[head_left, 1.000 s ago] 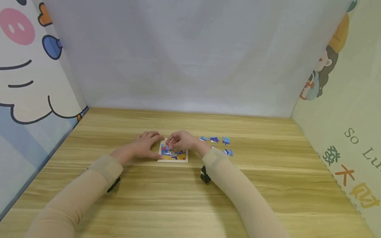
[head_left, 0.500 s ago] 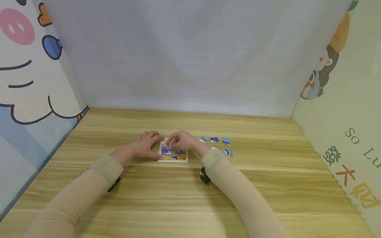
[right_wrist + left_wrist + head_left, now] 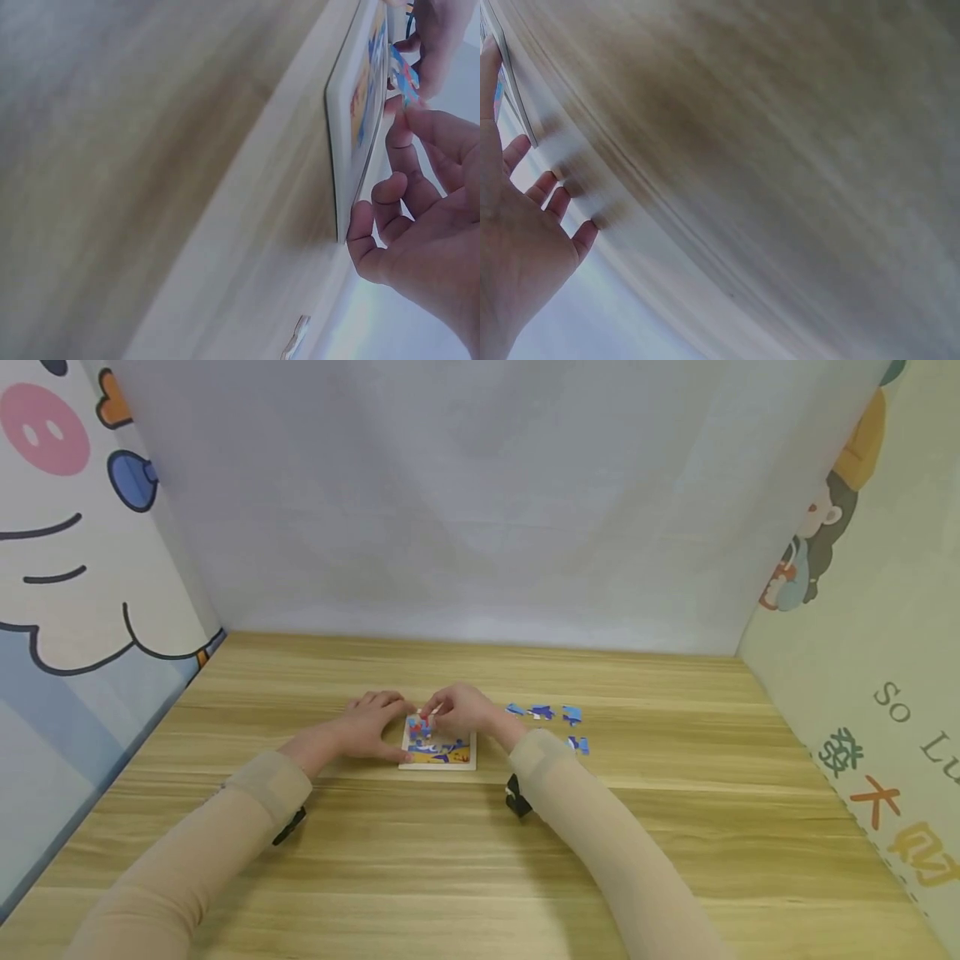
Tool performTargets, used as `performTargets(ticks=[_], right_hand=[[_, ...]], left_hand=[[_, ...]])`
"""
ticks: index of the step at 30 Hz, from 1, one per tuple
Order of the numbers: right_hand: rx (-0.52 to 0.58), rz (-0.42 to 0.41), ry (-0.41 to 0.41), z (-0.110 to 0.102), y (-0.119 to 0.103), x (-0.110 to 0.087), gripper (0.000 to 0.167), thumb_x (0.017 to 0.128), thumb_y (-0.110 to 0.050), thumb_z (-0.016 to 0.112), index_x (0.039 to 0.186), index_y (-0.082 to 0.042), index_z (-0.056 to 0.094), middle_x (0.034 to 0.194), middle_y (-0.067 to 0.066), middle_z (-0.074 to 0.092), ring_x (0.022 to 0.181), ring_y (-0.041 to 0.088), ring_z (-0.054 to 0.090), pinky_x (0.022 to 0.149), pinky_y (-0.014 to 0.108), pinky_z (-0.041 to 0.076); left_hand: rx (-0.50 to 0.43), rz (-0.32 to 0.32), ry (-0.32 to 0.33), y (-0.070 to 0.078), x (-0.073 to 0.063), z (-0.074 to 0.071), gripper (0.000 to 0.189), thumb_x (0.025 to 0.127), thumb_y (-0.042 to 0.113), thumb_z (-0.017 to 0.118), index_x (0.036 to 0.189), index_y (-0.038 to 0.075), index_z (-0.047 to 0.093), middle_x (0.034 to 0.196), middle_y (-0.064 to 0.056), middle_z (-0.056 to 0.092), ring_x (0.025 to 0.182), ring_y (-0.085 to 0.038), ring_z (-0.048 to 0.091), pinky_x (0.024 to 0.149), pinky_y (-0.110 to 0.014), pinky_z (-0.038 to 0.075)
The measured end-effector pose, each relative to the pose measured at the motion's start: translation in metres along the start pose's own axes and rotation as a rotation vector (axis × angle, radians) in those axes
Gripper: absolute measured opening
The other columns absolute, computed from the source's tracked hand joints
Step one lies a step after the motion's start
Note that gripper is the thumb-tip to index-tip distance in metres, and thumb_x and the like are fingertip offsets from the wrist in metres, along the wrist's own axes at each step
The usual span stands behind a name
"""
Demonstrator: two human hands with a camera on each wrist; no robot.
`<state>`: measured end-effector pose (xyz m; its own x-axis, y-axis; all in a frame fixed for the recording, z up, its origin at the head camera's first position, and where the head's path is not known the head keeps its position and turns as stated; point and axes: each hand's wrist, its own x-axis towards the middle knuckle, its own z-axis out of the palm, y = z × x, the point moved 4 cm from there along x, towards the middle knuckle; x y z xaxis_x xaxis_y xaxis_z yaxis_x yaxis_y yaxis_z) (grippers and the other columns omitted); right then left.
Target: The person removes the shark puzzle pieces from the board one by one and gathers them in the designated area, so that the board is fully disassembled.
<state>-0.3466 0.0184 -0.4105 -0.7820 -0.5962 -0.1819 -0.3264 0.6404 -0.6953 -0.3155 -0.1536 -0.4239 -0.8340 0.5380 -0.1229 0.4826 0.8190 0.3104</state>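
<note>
A small jigsaw puzzle board [image 3: 437, 767] with a pale frame lies on the wooden table, its lower part filled with blue and yellow picture pieces. Straddling its left side, my left hand [image 3: 366, 727] has the thumb at the near left corner and the fingers at the far left corner. Above the board, my right hand [image 3: 462, 710] pinches a blue and red puzzle piece [image 3: 404, 78] between thumb and index finger. That piece is held tilted over the board in the right wrist view. Its lower fingers touch or lie close to the frame's edge.
Several loose blue and white puzzle pieces [image 3: 540, 712] lie on the table right of the board. One lone piece [image 3: 578, 745] is nearer the right sleeve. A pale curtain [image 3: 480, 510] stands behind the table, with printed panels on both sides.
My right hand has lifted and shifted slightly away from me, showing more of the board and the red part of the piece. My left hand stays in place.
</note>
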Motion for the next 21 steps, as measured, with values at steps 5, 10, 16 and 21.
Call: performTargets(ticks=[5, 10, 16, 21], right_hand=[[0.032, -0.009, -0.005, -0.005, 0.004, -0.005, 0.019, 0.089, -0.011, 0.064, 0.108, -0.013, 0.068, 0.104, 0.004, 0.069, 0.095, 0.014, 0.063, 0.088, 0.028, 0.050], [0.032, -0.003, -0.017, -0.013, 0.006, -0.015, 0.019, 0.090, -0.011, 0.063, 0.109, -0.013, 0.069, 0.104, 0.002, 0.068, 0.096, 0.014, 0.062, 0.088, 0.030, 0.049], [0.032, 0.011, -0.033, -0.024, 0.010, -0.024, 0.020, 0.089, -0.013, 0.065, 0.109, -0.016, 0.069, 0.106, 0.001, 0.067, 0.099, 0.014, 0.061, 0.090, 0.032, 0.049], [0.076, 0.019, -0.023, -0.035, 0.013, -0.035, 0.022, 0.088, -0.011, 0.065, 0.110, -0.013, 0.068, 0.108, 0.003, 0.067, 0.100, 0.016, 0.062, 0.089, 0.033, 0.050]], left_hand=[[0.014, -0.007, 0.000, 0.000, 0.000, 0.000, 0.085, 0.077, 0.061, 0.067, 0.144, 0.016, 0.038, 0.149, -0.017, 0.029, 0.136, -0.042, 0.023, 0.105, -0.068, 0.018], [0.020, -0.012, -0.009, 0.000, 0.001, 0.001, 0.086, 0.077, 0.062, 0.066, 0.144, 0.017, 0.037, 0.150, -0.016, 0.028, 0.136, -0.041, 0.023, 0.105, -0.068, 0.018], [0.020, -0.009, 0.000, 0.000, 0.001, 0.001, 0.086, 0.077, 0.062, 0.066, 0.144, 0.017, 0.037, 0.149, -0.016, 0.029, 0.136, -0.041, 0.024, 0.105, -0.067, 0.019], [0.022, -0.010, 0.003, 0.000, 0.000, 0.001, 0.085, 0.078, 0.061, 0.066, 0.144, 0.018, 0.037, 0.149, -0.016, 0.028, 0.136, -0.041, 0.023, 0.105, -0.067, 0.018]])
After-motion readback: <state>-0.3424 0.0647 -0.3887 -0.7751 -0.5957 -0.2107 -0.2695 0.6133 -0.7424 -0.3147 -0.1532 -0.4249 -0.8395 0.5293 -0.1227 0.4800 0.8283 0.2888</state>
